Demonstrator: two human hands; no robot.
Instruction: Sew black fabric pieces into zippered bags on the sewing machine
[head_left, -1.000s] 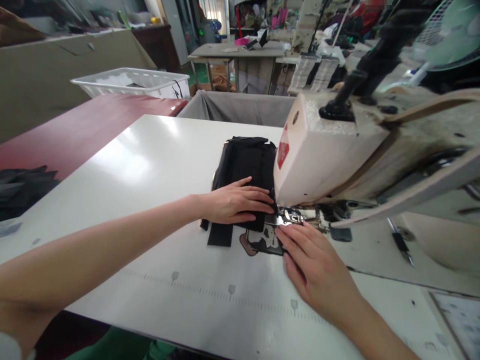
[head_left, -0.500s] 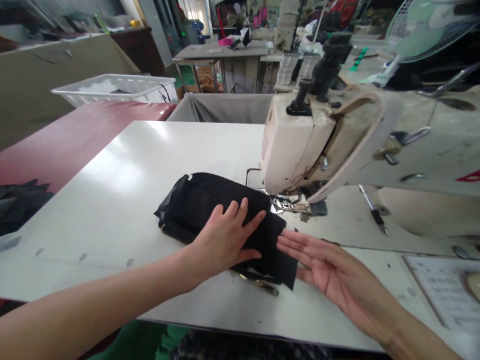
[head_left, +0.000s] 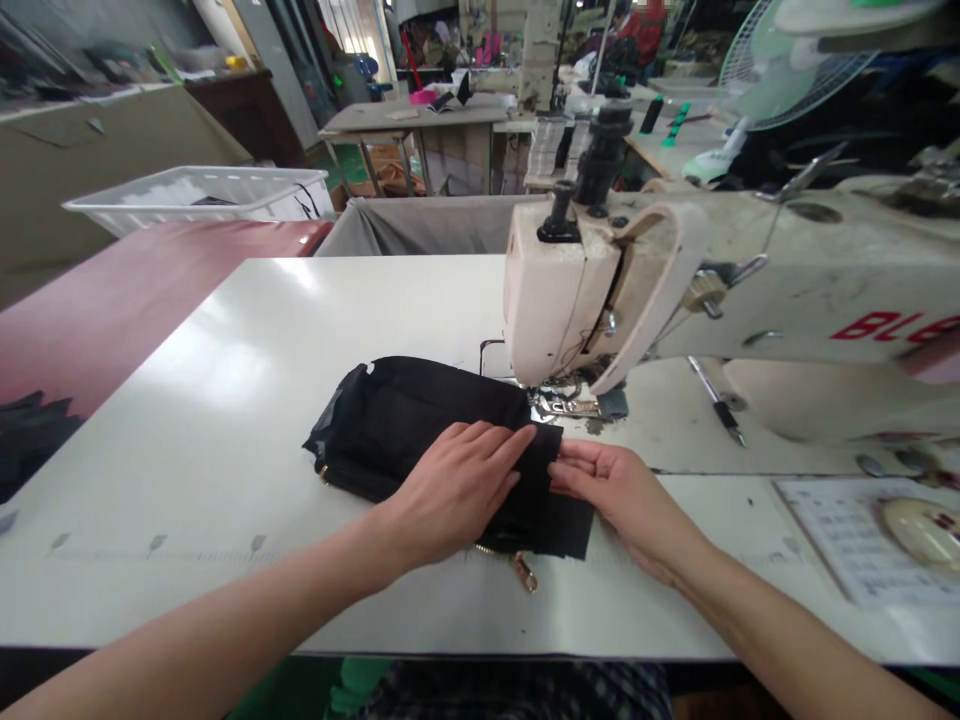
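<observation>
A black fabric piece [head_left: 405,420] with a gold zipper pull [head_left: 523,571] lies on the white sewing table [head_left: 225,400], just left of the needle area. My left hand [head_left: 457,485] rests flat on top of it, fingers stretched toward the right. Its right edge is pinched between the thumb and fingers of my right hand [head_left: 619,490]. The presser foot [head_left: 566,405] of the cream sewing machine [head_left: 675,290] sits just behind my hands, with no fabric under it.
A grey fabric bin [head_left: 427,225] hangs behind the table. A white plastic basket [head_left: 199,190] stands on a red table [head_left: 112,300] at the left. Dark cloth [head_left: 30,440] lies at the left edge. A printed sheet [head_left: 862,540] lies at the right.
The black piece came out from under the presser foot and was turned on the table. My right hand went from open palm to pinching its right edge. My view shifted left.
</observation>
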